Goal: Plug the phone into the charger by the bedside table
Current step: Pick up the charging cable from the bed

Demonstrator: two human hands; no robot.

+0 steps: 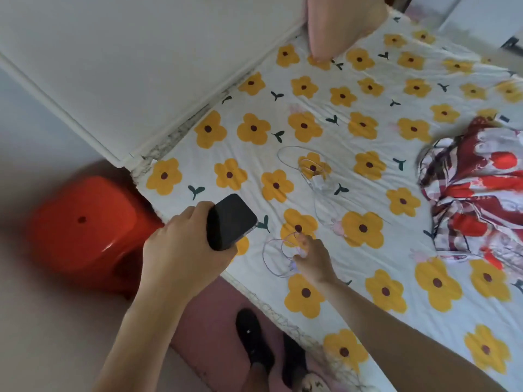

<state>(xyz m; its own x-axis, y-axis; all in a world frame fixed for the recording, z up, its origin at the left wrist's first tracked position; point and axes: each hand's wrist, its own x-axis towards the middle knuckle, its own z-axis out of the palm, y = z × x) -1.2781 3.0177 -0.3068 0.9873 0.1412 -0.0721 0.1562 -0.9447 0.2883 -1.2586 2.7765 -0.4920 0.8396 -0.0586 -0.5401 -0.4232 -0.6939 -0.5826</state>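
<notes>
1. My left grip (181, 244) holds the dark phone (230, 222) over the bed (368, 193) edge.
2. My right grip (311, 257) pinches the white cable (271, 258) loops on the sheet.
3. Charger plug (318, 181) lies further up.

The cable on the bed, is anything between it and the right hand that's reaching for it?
Nothing visible. The right hand is already at the looped cable on the flowered sheet, fingers among the coils. The left hand holds the phone off to the side, clear of it.
</notes>
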